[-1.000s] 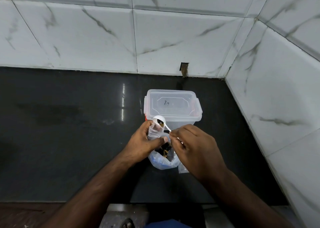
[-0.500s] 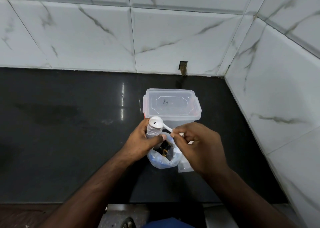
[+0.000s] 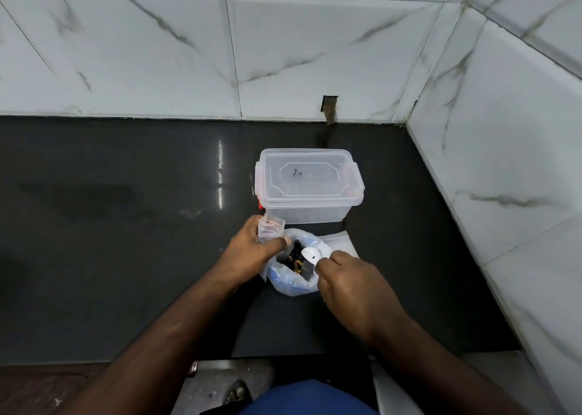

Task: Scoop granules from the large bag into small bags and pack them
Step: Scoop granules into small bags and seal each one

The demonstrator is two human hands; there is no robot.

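The large clear bag [image 3: 291,284] stands open on the black counter, with dark and golden granules [image 3: 296,258] showing in its mouth. My left hand [image 3: 252,250] grips a small clear zip bag [image 3: 270,229] upright at the large bag's left rim. My right hand [image 3: 349,279] pinches the handle of a white plastic spoon [image 3: 310,254], whose bowl dips into the large bag's mouth. More small clear bags [image 3: 341,241] lie flat behind my right hand.
A clear plastic box with a snapped-on lid [image 3: 308,181] stands just behind the bags. Marble-tiled walls close the counter at the back and right. The black counter [image 3: 110,225] stretches bare to the left. Its front edge runs near my forearms.
My right hand has brought the spoon down from the small bag's mouth into the large bag. My left hand still holds the small bag upright in about the same place.
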